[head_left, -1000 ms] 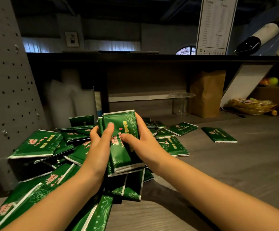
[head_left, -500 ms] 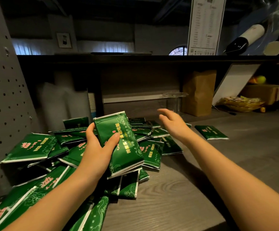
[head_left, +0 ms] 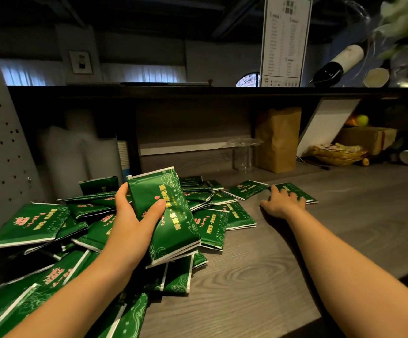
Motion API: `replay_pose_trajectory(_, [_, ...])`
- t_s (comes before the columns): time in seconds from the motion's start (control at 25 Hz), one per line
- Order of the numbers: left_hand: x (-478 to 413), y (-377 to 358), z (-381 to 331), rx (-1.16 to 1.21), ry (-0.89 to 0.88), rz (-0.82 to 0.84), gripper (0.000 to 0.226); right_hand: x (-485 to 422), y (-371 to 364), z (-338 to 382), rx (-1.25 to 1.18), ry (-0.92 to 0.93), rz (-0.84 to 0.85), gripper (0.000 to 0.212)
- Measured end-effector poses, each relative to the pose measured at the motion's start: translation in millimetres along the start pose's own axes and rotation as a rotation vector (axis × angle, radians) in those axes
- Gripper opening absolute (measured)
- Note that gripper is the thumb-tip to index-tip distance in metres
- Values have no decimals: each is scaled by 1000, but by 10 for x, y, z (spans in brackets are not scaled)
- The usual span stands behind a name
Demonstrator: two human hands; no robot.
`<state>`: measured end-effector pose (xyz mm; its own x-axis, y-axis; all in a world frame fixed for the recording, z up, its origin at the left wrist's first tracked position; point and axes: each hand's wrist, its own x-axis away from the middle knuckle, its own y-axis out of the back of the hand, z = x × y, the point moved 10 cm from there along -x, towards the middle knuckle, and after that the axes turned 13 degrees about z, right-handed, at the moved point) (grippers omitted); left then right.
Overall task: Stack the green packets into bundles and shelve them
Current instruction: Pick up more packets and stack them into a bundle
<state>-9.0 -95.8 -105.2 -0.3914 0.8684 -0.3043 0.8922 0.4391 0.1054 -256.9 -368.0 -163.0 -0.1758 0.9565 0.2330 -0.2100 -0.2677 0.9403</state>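
Bundle (head_left: 171,215) gripped in left fingers (head_left: 158,206) — right fingers (head_left: 275,190) touch a lone packet (head_left: 308,197).

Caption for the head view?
Left hand grips a bundle of green printed packets; right hand touches a flat green packet.

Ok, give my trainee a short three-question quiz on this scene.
1. True or false: the left hand grips a bundle of green packets.
2. The right hand touches: A) a bottle, B) a lone packet, C) a cup.
3. What stands just right of the clear glass?
Key: 1 true; 2 B; 3 the brown paper bag.
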Motion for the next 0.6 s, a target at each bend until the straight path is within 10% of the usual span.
replay_pose_trajectory(0.6, [3, 6, 6, 15, 10, 6, 65, 154, 245, 19, -64, -21, -136, 49])
